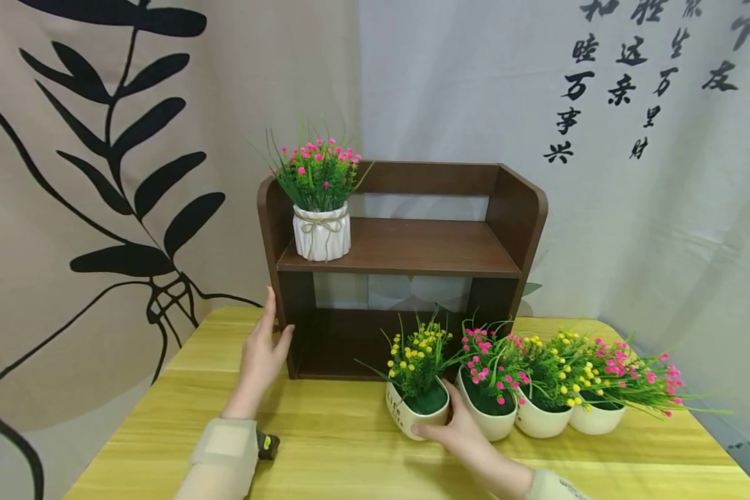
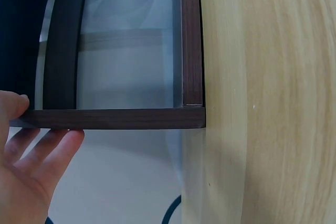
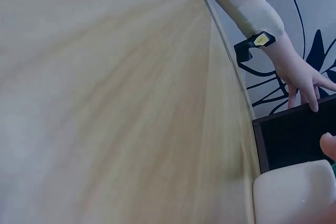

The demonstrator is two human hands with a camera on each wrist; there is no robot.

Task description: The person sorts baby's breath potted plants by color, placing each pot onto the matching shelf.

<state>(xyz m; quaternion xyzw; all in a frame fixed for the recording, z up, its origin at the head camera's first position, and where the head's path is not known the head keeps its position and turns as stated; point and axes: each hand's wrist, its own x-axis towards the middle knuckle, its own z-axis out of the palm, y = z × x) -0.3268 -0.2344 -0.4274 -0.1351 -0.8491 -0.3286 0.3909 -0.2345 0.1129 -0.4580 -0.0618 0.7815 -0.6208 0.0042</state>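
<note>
The counter [image 1: 325, 444] carries a shelf [image 1: 406, 250] at its far edge and four pots [image 1: 506, 410] nearer the right edge.

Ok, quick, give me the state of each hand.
Left hand: open, straight fingers against the shelf side.
Right hand: holding the yellow-flower pot.

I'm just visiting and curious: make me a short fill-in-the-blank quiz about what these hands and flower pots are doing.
1. The left hand rests against the side of the brown ____.
2. The right hand holds the pot with yellow flowers, which stands on the ____.
3. The ribbed white pot on the upper board carries ____ flowers.
4. Counting every pot in the head view, there are ____.

Missing words: shelf; table; pink; five
</note>
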